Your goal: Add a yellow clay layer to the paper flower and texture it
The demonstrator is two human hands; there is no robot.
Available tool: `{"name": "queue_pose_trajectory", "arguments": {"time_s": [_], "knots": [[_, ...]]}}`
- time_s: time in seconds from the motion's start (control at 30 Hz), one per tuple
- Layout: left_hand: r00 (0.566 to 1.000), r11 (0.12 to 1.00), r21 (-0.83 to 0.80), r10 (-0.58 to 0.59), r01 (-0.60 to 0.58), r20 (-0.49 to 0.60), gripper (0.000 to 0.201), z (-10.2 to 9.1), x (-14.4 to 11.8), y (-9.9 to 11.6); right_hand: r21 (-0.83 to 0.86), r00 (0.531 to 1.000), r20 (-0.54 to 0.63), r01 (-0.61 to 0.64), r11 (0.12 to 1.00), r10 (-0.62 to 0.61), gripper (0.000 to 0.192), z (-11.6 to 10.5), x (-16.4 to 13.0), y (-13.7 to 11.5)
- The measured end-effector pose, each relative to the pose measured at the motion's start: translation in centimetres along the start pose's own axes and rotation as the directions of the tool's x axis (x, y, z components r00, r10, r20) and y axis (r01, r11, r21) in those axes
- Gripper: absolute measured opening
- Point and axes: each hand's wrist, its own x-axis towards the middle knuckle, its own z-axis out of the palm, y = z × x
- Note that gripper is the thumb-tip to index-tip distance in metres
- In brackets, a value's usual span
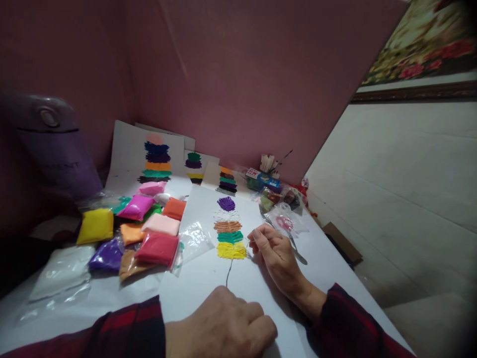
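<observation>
A white sheet (194, 278) lies before me, bearing a column of clay-like bands: a purple tuft (226, 204), white, brown (228, 226), green (230, 237) and yellow (231, 250). From the yellow band a thin dark strand (228, 273) runs down toward my left hand (223, 323). That hand rests closed on the sheet, knuckles up; its fingertips are hidden, so I cannot see whether it grips the strand. My right hand (276, 253) is closed in a pinch at the right edge of the yellow band. What sits between its fingertips is too small to name.
Several coloured clay packets (158, 247) pile up at the left, near a purple bottle-like container (59, 154). Sheets with similar bands (156, 159) lean at the back. A metal utensil (300, 256), plastic bags (285, 219) and a blue box (263, 177) lie along the right side.
</observation>
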Motion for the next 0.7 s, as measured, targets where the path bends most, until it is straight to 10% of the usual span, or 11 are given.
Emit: {"name": "queue_pose_trajectory", "arguments": {"time_s": [0.7], "knots": [[1.0, 1.0, 0.012, 0.001, -0.001, 0.015, 0.014, -0.53, 0.12, 0.1, -0.008, 1.0, -0.007, 0.006, 1.0, -0.006, 0.036, 0.04, -0.07, 0.07]]}}
